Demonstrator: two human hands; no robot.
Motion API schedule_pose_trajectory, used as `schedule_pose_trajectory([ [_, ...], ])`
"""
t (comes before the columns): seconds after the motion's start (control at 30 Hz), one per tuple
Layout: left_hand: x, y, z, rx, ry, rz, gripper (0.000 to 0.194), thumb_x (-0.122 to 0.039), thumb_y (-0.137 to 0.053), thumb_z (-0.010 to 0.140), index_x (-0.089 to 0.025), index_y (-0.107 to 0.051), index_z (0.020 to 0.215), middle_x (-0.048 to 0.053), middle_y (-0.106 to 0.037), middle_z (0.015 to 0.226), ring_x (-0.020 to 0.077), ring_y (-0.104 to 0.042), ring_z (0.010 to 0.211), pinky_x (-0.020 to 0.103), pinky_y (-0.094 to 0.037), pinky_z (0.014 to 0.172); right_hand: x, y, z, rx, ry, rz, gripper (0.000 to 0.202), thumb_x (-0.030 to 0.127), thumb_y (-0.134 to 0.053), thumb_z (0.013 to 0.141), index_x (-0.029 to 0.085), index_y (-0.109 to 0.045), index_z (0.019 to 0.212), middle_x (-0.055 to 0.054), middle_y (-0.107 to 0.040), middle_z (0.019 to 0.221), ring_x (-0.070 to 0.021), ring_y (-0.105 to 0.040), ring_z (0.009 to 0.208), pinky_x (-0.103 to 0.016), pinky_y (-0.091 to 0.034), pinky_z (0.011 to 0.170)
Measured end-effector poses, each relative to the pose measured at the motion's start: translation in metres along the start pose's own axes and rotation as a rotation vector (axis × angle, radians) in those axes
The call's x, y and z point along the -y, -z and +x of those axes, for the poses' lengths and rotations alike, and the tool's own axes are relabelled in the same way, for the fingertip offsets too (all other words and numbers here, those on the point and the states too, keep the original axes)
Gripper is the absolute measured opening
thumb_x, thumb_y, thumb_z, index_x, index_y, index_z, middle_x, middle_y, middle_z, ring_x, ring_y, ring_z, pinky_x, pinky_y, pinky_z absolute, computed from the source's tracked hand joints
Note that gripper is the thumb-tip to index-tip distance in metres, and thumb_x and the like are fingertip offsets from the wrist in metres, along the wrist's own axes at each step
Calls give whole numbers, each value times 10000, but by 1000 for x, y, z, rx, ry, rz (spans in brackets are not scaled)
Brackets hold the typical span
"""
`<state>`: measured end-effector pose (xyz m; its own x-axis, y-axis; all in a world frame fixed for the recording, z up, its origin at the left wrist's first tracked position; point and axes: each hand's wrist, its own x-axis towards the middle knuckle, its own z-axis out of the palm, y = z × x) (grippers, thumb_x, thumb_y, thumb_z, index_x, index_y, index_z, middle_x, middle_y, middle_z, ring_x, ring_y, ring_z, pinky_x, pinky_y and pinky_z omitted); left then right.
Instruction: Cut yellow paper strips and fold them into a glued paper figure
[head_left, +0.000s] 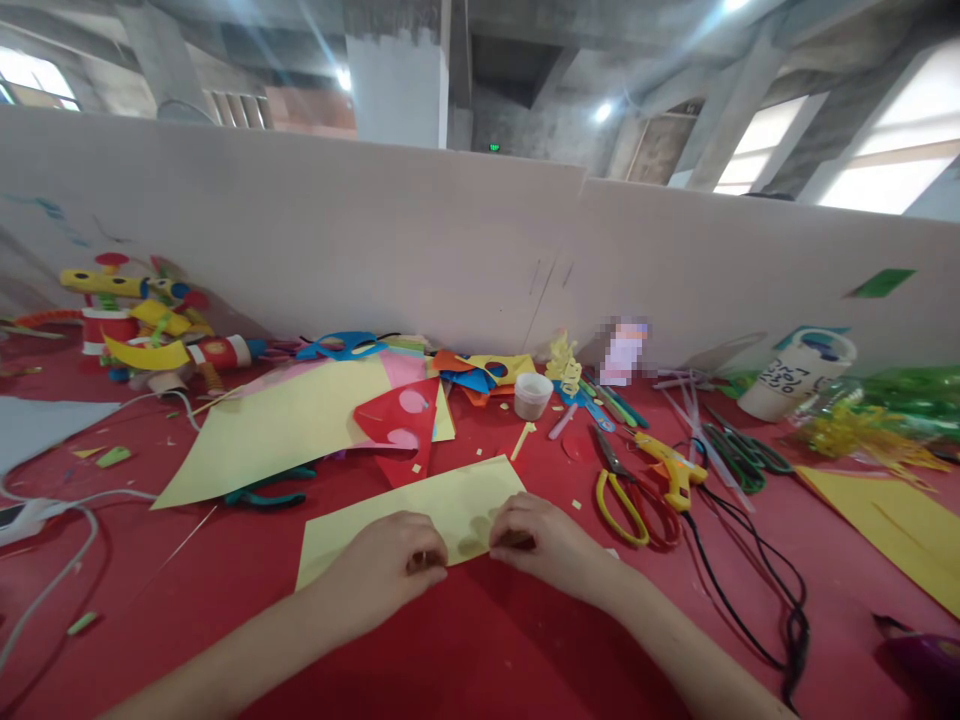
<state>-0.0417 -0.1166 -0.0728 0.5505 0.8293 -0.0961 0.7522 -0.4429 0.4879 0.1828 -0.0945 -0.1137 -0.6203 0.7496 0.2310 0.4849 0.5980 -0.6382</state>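
A pale yellow paper strip (420, 505) lies on the red table in front of me, slanting up to the right. My left hand (390, 565) is closed at the strip's near edge, its fingers curled and pinched. My right hand (544, 540) is curled the same way at the strip's right end. The two hands are a short gap apart. Whatever lies between the fingertips of either hand is too small to make out. Beyond the strip are a red paper piece with pink ovals (405, 425) and a larger pale yellow sheet (277, 420).
Scissors (626, 495), a yellow glue gun (675, 470) with a black cord and green-handled scissors (739, 455) lie to the right. A small white cup (532, 396) stands behind. White cables (90, 520) and paper toys (150, 315) are at left.
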Motion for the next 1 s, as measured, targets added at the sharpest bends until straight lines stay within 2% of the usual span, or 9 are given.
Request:
schedule_pose_trajectory([
  [0.17,5,3,3,16,79,-39,134,-210,-527,714,-193,-658,692,-1,-616,691,134,-547,655,216,-365,594,-7,8,-1,-17,-10,-13,50,196,-616,768,209,-662,755,-18,-614,770,-138,-565,755,-236,-447,692],
  [0.43,16,6,2,83,152,-80,174,-255,-488,689,-178,-640,658,1,-615,633,140,-536,608,214,-338,535,-24,26,-6,1,-184,34,75,256,-626,758,207,-672,724,-18,-635,784,-149,-572,756,-245,-450,691],
  [0.7,16,13,4,156,204,-111,188,-282,-481,686,-158,-612,632,-5,-578,573,125,-499,538,205,-311,486,-30,21,-4,-70,-312,-130,185,339,-637,735,176,-611,652,-19,-579,690,-155,-541,664,-252,-414,601],
  [0.9,15,12,2,120,164,-18,182,-278,-447,712,-174,-577,639,10,-585,644,150,-512,617,224,-314,535,-25,21,-2,-69,-356,-140,184,323,-648,727,170,-593,641,-22,-571,687,-155,-541,664,-245,-411,598],
  [1.0,15,13,1,151,143,-7,174,-277,-435,714,-180,-555,635,5,-558,631,149,-492,609,227,-303,530,-23,20,-1,-67,-369,-160,180,316,-649,727,168,-588,644,-23,-571,694,-155,-537,666,-248,-412,601],
])
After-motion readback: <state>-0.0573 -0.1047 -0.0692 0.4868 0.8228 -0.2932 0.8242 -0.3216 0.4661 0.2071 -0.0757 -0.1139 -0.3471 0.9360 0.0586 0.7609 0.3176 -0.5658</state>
